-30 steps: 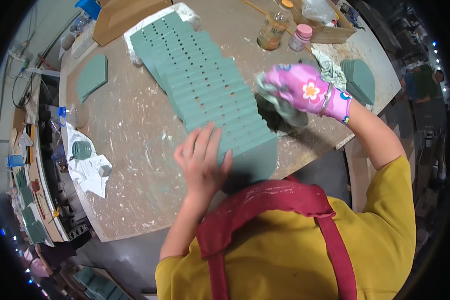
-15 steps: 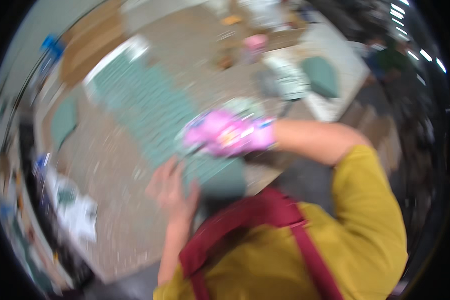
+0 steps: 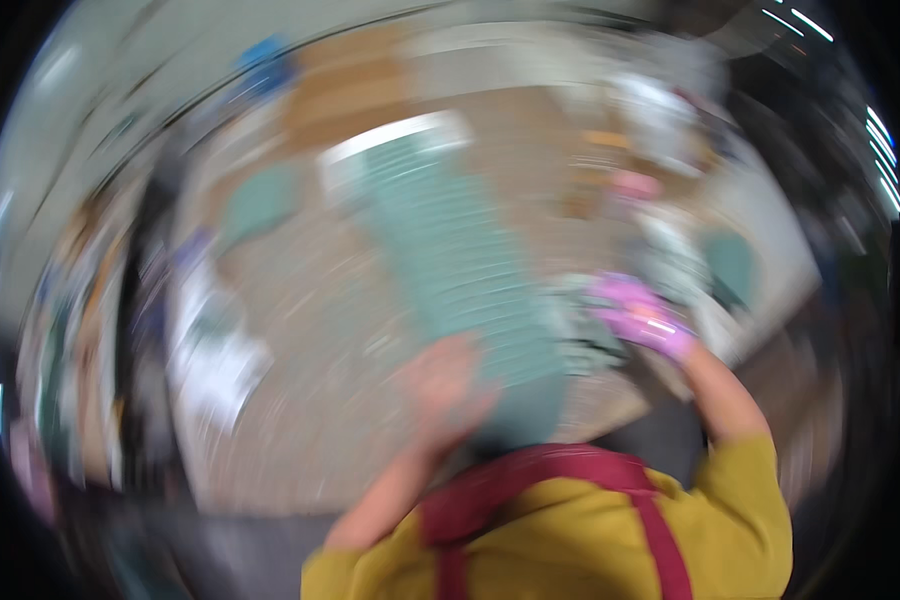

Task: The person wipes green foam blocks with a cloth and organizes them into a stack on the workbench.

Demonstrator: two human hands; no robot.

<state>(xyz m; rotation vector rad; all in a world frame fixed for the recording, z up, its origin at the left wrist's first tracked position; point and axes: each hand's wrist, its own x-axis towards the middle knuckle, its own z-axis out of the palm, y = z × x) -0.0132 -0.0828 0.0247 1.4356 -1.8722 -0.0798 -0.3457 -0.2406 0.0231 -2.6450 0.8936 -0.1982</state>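
A long pale green sheet with rows of ridges stretches from the far middle of the table toward me, with a plain, smooth near end. Beside its left edge, close to that end, is my bare left hand; motion smears its fingers. To the right of the sheet, my right hand, in a pink patterned glove, grips a crumpled pale green and white cloth. The cloth lies along the sheet's right edge, and blur hides how the gloved fingers close on it.
Green curved pieces lie at the table's left and right. White crumpled material is on the left side. A pink container and a clear plastic bag are at the back right. Brown cardboard lies at the far edge.
The head view has turned, shifting the table in the picture. My gloved right hand has moved off the ridged sheet to its right, along with the cloth. The left hand stays beside the sheet.
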